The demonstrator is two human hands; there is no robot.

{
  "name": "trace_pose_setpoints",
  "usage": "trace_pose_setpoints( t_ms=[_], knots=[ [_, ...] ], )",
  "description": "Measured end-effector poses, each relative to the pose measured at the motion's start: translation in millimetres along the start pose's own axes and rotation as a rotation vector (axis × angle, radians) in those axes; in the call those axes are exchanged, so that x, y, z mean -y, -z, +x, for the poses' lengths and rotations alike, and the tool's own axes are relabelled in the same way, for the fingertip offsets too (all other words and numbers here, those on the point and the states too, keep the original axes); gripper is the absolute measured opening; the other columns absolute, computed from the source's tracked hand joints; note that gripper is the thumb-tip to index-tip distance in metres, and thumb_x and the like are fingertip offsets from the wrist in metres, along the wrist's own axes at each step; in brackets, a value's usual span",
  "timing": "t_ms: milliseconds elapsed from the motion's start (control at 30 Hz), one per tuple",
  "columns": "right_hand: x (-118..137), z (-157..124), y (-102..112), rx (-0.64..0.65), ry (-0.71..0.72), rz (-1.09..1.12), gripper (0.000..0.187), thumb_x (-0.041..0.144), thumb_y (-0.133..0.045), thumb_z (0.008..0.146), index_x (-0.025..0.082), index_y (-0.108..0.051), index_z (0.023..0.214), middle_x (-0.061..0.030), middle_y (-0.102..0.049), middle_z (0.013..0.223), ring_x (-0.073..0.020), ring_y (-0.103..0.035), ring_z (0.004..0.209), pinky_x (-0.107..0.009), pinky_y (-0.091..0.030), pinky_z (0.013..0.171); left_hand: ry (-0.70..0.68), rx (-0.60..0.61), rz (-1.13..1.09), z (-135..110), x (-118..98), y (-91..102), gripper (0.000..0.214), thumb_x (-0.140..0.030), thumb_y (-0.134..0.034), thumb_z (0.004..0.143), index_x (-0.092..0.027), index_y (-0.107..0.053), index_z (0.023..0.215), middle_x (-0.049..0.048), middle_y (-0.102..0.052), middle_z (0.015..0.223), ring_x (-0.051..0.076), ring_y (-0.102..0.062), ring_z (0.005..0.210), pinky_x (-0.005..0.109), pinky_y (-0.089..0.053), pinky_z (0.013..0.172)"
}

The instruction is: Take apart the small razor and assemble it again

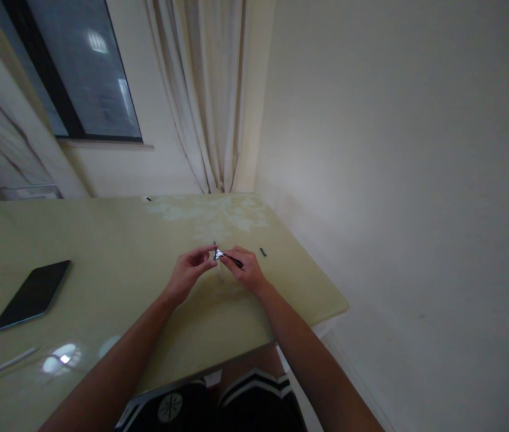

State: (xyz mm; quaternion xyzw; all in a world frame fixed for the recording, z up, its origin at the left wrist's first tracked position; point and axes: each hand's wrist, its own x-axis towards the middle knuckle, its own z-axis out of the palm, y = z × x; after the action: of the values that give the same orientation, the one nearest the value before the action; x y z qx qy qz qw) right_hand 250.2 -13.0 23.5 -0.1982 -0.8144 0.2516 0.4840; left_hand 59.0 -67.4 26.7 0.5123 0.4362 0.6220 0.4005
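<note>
Over the table, my right hand [244, 269] grips the black handle of a small razor [219, 255] with a shiny silver neck. Thumb and fingertips of my left hand [188, 270] close on the razor's head from the other side. That narrow dark head stands crosswise to the handle and is partly covered by the left fingertips. Just right of my right hand lies a small dark strip-shaped piece [263, 252], apart from the fingers. It looks like a razor cartridge, though it is too small to be sure.
The pale green table [308, 294] ends at a rounded right corner beside the wall. A black tablet [33, 294] lies at the left, with a thin pale rod [2, 367] nearer me. Another small dark piece [148, 198] sits at the far edge, before the curtain [209, 96].
</note>
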Motion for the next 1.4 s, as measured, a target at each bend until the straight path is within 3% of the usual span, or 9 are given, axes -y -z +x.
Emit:
trace_pose_setpoints(
  t_ms=[300, 967, 1200, 1400],
  knots=[
    [-1, 0, 2, 0.043, -0.056, 0.073, 0.035, 0.049, -0.060, 0.101, 0.022, -0.081, 0.110, -0.0065, -0.071, 0.086, -0.0186, -0.064, 0.079, -0.030, -0.051, 0.076, -0.088, 0.010, 0.158, -3, -9, -0.1, 0.041, -0.038, -0.092, 0.067, -0.023, -0.084, 0.104, -0.0035, -0.051, 0.070, 0.011, -0.045, 0.066, 0.025, -0.035, 0.063],
    [-5, -1, 1, 0.065, -0.044, 0.054, 0.038, 0.051, -0.058, 0.101, 0.020, -0.081, 0.101, -0.0071, -0.072, 0.082, -0.0187, -0.065, 0.075, -0.030, -0.050, 0.073, -0.004, 0.030, 0.125, -1, -5, -2.3, 0.044, -0.041, -0.092, 0.064, -0.021, -0.084, 0.102, -0.0040, -0.055, 0.067, 0.011, -0.048, 0.063, 0.025, -0.037, 0.061],
    [-9, -1, -6, -0.009, -0.083, 0.032, 0.035, 0.049, -0.060, 0.101, 0.021, -0.081, 0.107, -0.0076, -0.074, 0.086, -0.0192, -0.065, 0.079, -0.031, -0.051, 0.076, -0.001, 0.020, 0.103, -1, -1, -5.8, 0.047, -0.045, -0.090, 0.067, -0.020, -0.081, 0.106, -0.0043, -0.056, 0.068, 0.012, -0.051, 0.064, 0.025, -0.040, 0.064],
    [-9, 0, -8, -0.041, -0.130, 0.088, 0.035, 0.049, -0.064, 0.098, 0.020, -0.081, 0.102, -0.0070, -0.073, 0.085, -0.0186, -0.064, 0.078, -0.030, -0.049, 0.074, 0.030, 0.085, 0.015, 1, -3, -6.2, 0.049, -0.043, -0.090, 0.070, -0.020, -0.077, 0.111, -0.0009, -0.064, 0.078, 0.014, -0.060, 0.074, 0.026, -0.046, 0.071]
  ],
)
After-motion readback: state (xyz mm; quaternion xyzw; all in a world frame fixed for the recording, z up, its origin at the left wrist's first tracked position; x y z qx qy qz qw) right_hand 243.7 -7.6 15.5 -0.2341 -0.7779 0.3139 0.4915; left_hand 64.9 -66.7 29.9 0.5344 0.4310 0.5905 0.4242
